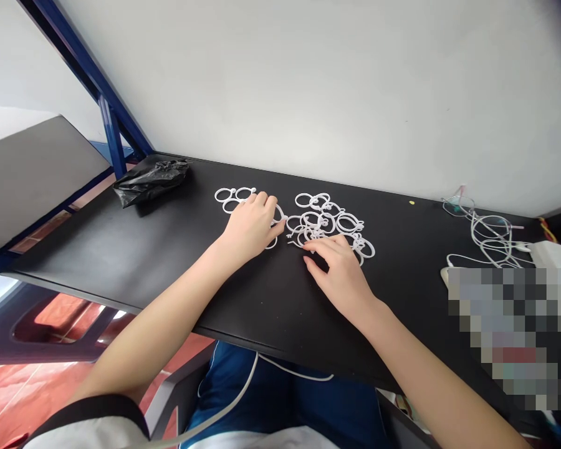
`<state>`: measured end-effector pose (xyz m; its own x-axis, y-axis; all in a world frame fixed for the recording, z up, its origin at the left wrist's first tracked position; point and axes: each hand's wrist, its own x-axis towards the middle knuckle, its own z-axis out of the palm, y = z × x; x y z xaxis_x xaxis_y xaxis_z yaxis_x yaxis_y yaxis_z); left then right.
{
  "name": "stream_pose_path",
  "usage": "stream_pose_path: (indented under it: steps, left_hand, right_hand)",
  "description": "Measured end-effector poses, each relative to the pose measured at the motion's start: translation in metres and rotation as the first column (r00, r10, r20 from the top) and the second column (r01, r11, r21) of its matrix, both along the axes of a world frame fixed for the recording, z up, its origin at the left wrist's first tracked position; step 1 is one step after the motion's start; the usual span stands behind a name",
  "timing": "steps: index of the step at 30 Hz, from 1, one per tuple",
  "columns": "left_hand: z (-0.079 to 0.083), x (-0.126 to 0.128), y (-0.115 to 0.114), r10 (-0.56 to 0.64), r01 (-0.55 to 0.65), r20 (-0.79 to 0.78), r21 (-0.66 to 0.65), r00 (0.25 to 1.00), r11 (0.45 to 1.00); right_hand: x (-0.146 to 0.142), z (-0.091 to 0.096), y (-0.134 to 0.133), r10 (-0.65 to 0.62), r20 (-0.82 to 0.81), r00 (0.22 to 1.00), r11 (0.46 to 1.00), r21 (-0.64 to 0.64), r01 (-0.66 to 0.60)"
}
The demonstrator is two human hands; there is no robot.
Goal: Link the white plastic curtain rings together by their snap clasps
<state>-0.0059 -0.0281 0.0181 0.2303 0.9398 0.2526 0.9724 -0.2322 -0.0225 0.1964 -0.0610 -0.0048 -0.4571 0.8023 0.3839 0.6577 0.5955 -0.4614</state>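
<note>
White plastic curtain rings with small eyelets lie in two groups on the black table (168, 249). My left hand (252, 227) is palm down over the smaller left group of rings (224, 196). Its fingers bend down around a white ring (278, 213) that shows between thumb and index finger; the other fingertips are hidden. At the near edge of the larger, overlapping pile of rings (312, 219) is my right hand (339, 268). Its thumb and index finger are apart, with the fingertips at the nearest rings. Part of the pile is covered by this hand.
A crumpled black plastic bag (152, 181) rests at the back left. Tangled white cables (493, 240) and a white box (558, 259) are at the right, beside a blurred-out patch. A white wall (308, 93) rises behind the table. A white cord (234, 399) crosses my lap.
</note>
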Motion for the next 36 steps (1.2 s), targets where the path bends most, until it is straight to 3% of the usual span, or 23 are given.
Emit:
stream_pose_path:
  steps: [13,23,27,31,36]
  left_hand:
    - [-0.007,0.004,-0.004,0.0,-0.014,-0.095,-0.137,0.995,0.99]
    - [-0.009,0.002,-0.002,-0.032,0.029,-0.044,-0.067,0.999,0.997]
    - [-0.002,0.007,-0.003,-0.183,0.187,0.073,-0.052,0.98,0.981]
    - [0.001,0.016,-0.007,-0.395,0.41,0.169,-0.069,0.903,0.909]
    - [-0.007,0.022,-0.008,-0.456,0.484,0.208,-0.111,0.865,0.868]
  right_hand:
    - [0.001,-0.003,0.003,-0.048,-0.003,0.999,0.999,-0.01,0.048]
    - [0.001,0.002,0.002,-0.101,-0.125,0.987,0.995,0.005,0.102]
    - [0.001,0.003,0.002,-0.12,-0.172,0.978,0.992,0.014,0.124]
    - [0.001,0.003,0.002,-0.127,-0.189,0.974,0.991,0.025,0.134]
    - [0.001,0.004,0.002,-0.142,-0.219,0.965,0.988,0.024,0.151]
